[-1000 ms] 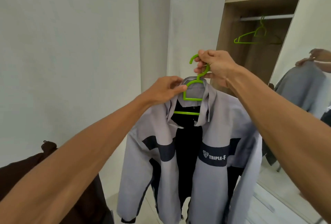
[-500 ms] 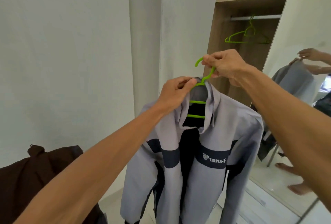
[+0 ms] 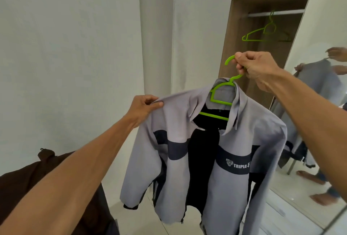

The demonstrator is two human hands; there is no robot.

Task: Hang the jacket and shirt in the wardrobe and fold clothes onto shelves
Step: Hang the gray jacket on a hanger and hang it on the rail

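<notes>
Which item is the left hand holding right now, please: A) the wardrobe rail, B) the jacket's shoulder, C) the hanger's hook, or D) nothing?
B: the left hand pinches the jacket at its shoulder, while the right hand grips the hanger by its hook.

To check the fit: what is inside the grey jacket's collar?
A green hanger sits there, its neck and bars showing. Its shoulder arms are covered by fabric of the grey jacket.
</notes>
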